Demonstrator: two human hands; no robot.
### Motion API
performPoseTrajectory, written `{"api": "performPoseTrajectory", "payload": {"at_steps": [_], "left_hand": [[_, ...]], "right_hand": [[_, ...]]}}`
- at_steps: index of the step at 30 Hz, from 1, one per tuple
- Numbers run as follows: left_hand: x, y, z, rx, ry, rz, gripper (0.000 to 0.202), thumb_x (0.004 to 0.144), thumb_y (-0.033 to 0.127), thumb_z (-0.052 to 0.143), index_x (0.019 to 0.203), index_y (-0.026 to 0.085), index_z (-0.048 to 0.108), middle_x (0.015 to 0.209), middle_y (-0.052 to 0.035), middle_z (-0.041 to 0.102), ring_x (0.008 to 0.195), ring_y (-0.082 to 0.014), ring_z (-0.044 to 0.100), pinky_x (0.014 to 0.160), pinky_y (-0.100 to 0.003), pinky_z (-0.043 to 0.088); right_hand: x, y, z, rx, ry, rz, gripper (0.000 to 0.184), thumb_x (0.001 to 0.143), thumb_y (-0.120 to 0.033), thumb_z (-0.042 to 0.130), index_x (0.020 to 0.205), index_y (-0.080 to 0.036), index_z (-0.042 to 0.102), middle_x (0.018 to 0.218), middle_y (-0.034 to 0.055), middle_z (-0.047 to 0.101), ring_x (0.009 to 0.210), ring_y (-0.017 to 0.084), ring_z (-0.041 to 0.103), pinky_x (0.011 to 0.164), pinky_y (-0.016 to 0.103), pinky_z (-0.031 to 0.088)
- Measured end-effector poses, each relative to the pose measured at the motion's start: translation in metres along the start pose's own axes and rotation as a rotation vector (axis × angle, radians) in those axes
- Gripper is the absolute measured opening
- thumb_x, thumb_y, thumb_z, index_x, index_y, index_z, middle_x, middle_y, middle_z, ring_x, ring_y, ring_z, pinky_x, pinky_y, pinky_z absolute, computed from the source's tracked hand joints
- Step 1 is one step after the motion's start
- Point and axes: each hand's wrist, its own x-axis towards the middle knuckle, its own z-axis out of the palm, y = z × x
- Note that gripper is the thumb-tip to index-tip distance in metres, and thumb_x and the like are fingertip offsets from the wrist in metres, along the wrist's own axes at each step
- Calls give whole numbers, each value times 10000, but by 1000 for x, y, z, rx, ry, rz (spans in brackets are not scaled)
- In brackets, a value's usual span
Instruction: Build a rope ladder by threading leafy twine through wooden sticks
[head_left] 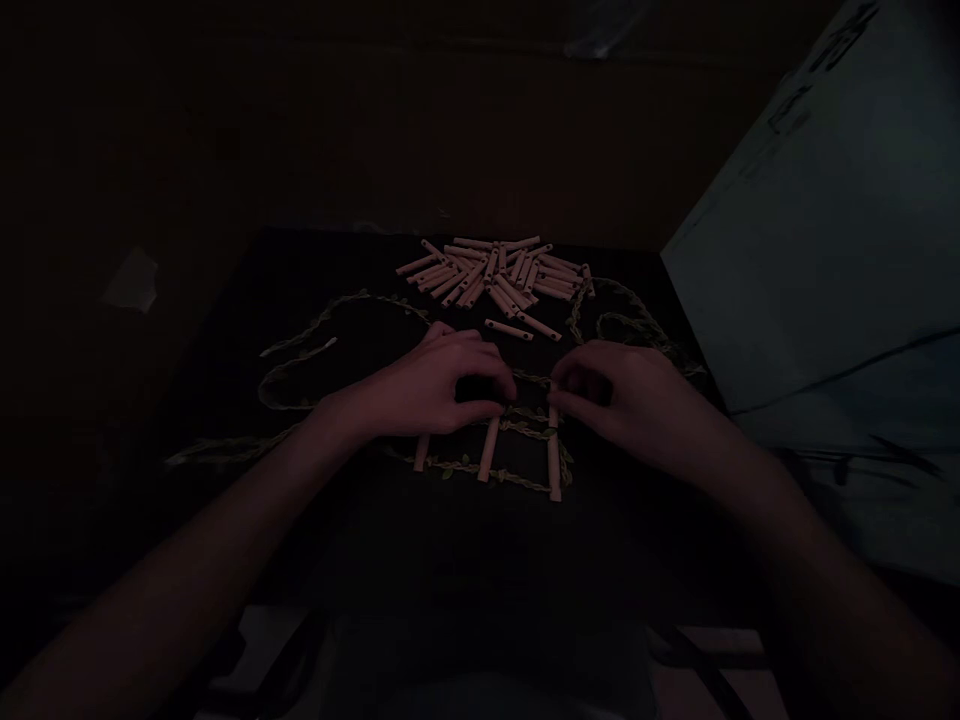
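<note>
— What's nearest us, from where you stand?

— The strung piece. A leafy twine (465,466) runs across the near part of the dark table (315,270). Three pale rungs lie across it like a ladder: the left stick (421,455), the middle stick (489,450) and the rightmost stick (554,460), side by side with gaps between.

— And the hands?

— Just behind that. The left hand (439,390) lies palm down with its fingers curled in, the tips over the twine at the top end of the middle stick. It's too dim to tell whether it truly grips anything. The right hand (622,400) is closed up tight, thumb and fingertips pinched on the upper end of the rightmost stick. The two hands are near each other, not touching.

— Beyond them?

— One loose stick (509,330) lies by itself just past the knuckles. More of the twine loops off to both sides, in slack curls on the left and a tangle on the right. Farther back sits a heap of sticks (499,272), piled every which way near the table's far edge.

— Anything off the table?

— A big pale sheet (825,230) slants up on the right, and a small pale scrap (133,280) lies in the dark on the left.
</note>
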Motion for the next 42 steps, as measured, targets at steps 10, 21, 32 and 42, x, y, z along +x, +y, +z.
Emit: {"api": "performPoseTrajectory", "payload": {"at_steps": [10,21,32,42], "left_hand": [[-6,0,-7,-29,-98,-70,193,896,256,690,1080,277,744,1080,36,743,1052,-170,634,1035,-339,311],[-6,-5,-7,-24,-87,-102,152,902,253,677,1031,232,754,1030,-2,758,989,-171,670,904,-264,460],[-5,-3,-9,-44,-87,-98,149,886,191,679,1003,220,766,998,11,765,935,-146,688,852,-237,491],[-6,-5,-10,-58,-97,-80,137,897,203,666,981,230,770,995,18,762,946,-137,685,860,-226,478]], "right_hand": [[-4,-2,-8,37,-157,-95,95,916,-268,659,971,-244,734,848,-26,732,729,134,649,635,266,397],[-8,-1,-5,24,-274,-68,275,862,-464,745,1020,-249,678,788,-49,664,698,118,611,604,251,375],[-8,4,1,91,-294,-46,285,868,-454,737,1034,-242,643,797,-31,647,727,132,608,601,241,392],[-9,0,-2,43,-310,-48,250,888,-432,705,1037,-254,612,841,-33,635,750,135,598,632,245,391]]}}
